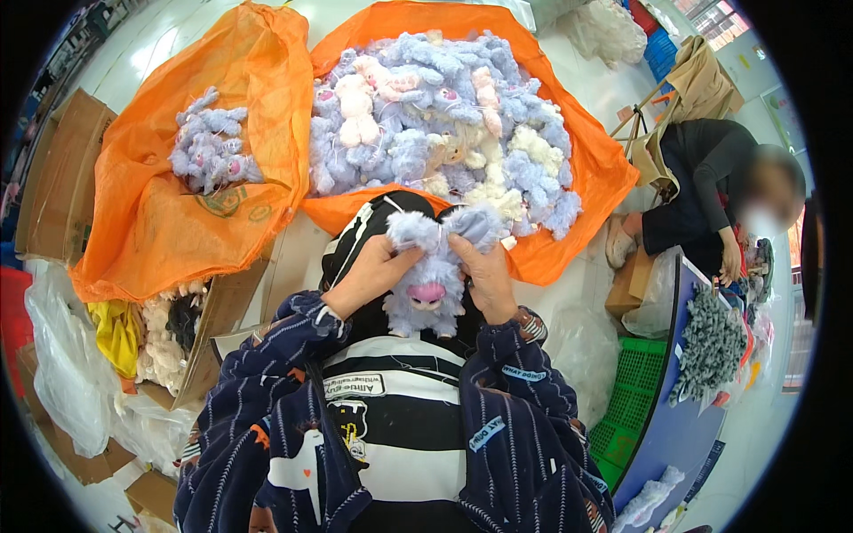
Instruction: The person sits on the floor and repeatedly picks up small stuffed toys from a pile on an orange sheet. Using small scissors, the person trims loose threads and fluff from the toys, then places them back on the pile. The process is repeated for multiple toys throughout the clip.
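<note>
A fluffy lavender plush toy [425,275] with a pink snout rests in my lap, its feet toward me. My left hand [378,274] grips it by one side of the head, near the ear. On the other side my right hand [482,271] holds it at the base of the other ear, thumb on the fur. Just beyond my knees lies a big heap of plush toys [418,133], mostly lavender with some pink and cream ones, on an orange sack [597,169]. Fingers under the toy's head are partly hidden.
At left another orange sack [133,204] carries a few lavender plush toys [213,147]. Cardboard boxes [62,178] stand beyond it. To the right are a green crate [633,382] and a blue table [680,417] with grey fluffy pieces [711,342]. A person [711,178] bends over there.
</note>
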`<state>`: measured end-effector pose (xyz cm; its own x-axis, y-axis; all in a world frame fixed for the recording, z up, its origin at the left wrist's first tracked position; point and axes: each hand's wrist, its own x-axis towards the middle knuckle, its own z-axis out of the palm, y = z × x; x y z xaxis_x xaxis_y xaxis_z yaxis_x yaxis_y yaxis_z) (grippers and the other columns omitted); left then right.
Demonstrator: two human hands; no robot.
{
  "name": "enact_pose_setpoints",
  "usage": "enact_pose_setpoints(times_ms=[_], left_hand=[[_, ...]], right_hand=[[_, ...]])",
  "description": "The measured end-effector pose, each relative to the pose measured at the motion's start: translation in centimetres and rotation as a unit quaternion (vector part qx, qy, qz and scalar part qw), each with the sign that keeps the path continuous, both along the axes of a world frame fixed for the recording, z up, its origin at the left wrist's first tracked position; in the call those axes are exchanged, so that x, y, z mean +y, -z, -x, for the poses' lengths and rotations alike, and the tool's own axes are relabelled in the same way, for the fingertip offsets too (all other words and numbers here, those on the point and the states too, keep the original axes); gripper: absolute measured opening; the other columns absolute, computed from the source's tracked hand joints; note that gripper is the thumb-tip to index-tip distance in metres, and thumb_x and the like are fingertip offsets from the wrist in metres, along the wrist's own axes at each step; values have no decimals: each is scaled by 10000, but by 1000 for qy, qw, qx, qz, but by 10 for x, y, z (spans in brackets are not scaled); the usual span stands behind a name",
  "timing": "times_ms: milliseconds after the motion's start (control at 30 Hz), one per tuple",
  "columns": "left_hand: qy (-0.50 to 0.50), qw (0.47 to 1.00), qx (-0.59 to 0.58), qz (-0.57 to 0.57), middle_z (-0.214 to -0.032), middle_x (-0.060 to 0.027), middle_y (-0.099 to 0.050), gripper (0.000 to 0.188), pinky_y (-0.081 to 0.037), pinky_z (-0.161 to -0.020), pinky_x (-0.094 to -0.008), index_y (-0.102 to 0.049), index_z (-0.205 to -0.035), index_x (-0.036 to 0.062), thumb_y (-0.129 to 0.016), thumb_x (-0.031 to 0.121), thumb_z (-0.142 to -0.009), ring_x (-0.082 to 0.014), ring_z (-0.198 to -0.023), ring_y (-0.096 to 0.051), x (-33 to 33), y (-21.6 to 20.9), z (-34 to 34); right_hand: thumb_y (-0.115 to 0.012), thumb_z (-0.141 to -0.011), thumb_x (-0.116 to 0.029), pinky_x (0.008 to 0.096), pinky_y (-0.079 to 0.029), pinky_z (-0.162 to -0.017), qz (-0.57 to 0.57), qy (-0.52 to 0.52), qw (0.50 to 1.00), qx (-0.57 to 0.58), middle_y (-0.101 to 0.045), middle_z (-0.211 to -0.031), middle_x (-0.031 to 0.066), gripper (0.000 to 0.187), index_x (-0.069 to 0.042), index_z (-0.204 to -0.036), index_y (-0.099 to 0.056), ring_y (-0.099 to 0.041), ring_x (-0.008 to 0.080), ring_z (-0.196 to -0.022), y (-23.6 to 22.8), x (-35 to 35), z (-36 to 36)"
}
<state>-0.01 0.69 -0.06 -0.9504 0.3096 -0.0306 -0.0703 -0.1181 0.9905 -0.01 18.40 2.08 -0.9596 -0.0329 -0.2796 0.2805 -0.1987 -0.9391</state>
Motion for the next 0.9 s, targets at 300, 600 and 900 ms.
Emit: enact_pose_setpoints(times_ms=[300, 600, 900], left_hand=[[21, 972, -161, -173, -1252, -45, -489, 427, -403, -910, -295, -405, -1289, 34, -539, 151, -901, -116, -1113, -471, -2, 17, 4], [189, 957, -195, -97, -1205, -69, -508, 484, -409, -905, -282, -390, -1306, 14, -572, 157, -881, -118, -1061, -492, -27, 15, -49], [128, 956, -204, -165, -1154, -66, -538, 466, -439, -882, -289, -469, -1206, 22, -679, 133, -805, -123, -1041, -517, 5, 32, -40]], right_hand=[[-685, -790, -217, 225, -428, -556, -146, -38, 987, -47, -604, -792, -6, 280, -9, -963, -615, -535, 80, -636, 12, 16, -13], [-613, -845, -235, 256, -446, -606, -298, -87, 949, 60, -616, -699, 89, 296, 54, -906, -613, -568, 117, -655, 37, 37, -82], [-518, -898, -211, 240, -404, -483, -161, -20, 987, -6, -567, -602, 31, 244, 15, -820, -570, -508, 82, -526, 27, 29, -72]])
